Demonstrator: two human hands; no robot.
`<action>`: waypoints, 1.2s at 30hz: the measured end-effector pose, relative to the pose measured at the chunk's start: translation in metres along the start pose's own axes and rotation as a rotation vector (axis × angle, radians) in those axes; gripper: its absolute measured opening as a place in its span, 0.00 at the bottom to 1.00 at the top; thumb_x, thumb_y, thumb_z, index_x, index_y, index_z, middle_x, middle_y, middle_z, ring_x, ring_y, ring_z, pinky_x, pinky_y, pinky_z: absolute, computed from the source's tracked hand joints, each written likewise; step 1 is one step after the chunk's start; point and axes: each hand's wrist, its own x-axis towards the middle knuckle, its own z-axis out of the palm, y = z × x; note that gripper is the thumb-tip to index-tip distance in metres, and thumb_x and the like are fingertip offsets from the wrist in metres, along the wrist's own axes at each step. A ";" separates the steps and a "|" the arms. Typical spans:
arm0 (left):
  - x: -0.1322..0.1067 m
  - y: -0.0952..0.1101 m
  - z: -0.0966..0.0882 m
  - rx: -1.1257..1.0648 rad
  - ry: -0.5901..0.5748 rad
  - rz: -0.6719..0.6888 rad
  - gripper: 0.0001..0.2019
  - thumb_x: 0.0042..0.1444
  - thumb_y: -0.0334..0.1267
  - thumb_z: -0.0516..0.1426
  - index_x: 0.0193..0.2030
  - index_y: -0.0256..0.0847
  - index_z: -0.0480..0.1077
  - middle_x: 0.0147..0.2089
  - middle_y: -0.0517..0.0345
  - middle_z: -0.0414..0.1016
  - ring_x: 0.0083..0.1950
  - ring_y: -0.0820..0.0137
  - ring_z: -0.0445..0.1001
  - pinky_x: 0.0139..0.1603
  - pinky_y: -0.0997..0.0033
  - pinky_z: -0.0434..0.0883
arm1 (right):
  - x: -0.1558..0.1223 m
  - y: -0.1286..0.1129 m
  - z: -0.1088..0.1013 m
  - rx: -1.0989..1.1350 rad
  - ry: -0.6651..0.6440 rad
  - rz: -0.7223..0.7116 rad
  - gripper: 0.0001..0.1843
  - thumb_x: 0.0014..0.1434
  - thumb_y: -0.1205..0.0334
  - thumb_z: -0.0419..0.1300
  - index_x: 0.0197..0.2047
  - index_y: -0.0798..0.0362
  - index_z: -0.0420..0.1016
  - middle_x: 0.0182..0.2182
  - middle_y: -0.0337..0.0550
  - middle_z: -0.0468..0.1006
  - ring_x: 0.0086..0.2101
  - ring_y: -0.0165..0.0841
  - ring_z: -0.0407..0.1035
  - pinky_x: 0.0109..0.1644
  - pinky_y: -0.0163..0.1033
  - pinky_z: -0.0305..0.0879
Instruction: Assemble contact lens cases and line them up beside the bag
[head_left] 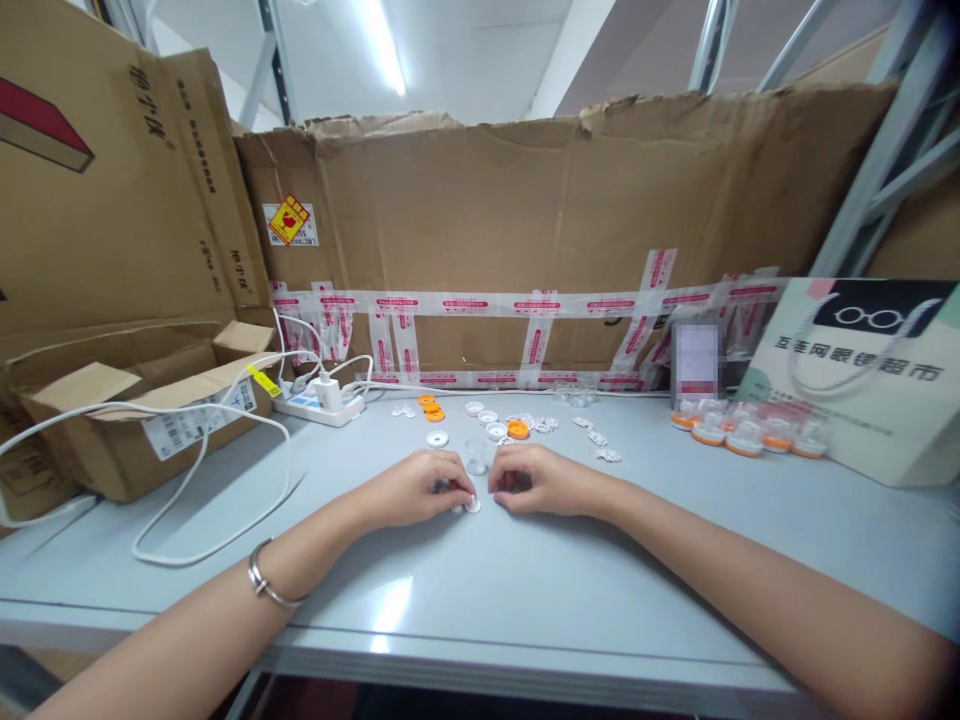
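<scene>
My left hand is closed, its thumb and fingertips pinching a small white disc low over the table. Just to the right, my right hand has its fingers curled and pressed together; anything between them is too small to make out. A clear plastic cup stands between and just behind the two hands. Behind them lie white rings, orange rings and another orange ring. Several small white patterned pieces are scattered beside that ring.
At the right are assembled clear domes with orange bases and a paper bag. Clear parts lie at the back. A power strip, white cable and open cardboard box occupy the left. A taped cardboard wall closes the back.
</scene>
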 end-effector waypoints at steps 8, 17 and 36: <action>0.001 0.000 0.003 0.025 0.021 0.008 0.06 0.54 0.36 0.56 0.35 0.38 0.72 0.34 0.57 0.71 0.35 0.73 0.69 0.37 0.75 0.65 | 0.000 -0.001 0.000 -0.009 0.014 -0.007 0.07 0.49 0.70 0.56 0.33 0.56 0.73 0.31 0.41 0.71 0.31 0.27 0.66 0.35 0.31 0.64; 0.000 0.002 0.002 0.153 0.041 0.098 0.05 0.55 0.34 0.55 0.32 0.37 0.72 0.31 0.57 0.72 0.33 0.73 0.69 0.39 0.74 0.64 | 0.001 0.000 0.000 -0.023 0.011 -0.014 0.07 0.49 0.70 0.56 0.33 0.57 0.74 0.31 0.42 0.71 0.31 0.28 0.66 0.36 0.31 0.64; 0.001 0.002 0.003 0.061 0.021 0.019 0.06 0.56 0.35 0.54 0.35 0.38 0.72 0.34 0.57 0.72 0.35 0.73 0.69 0.38 0.75 0.65 | 0.004 -0.002 0.003 -0.532 -0.058 -0.132 0.11 0.53 0.73 0.51 0.31 0.58 0.75 0.27 0.46 0.75 0.29 0.31 0.67 0.35 0.34 0.61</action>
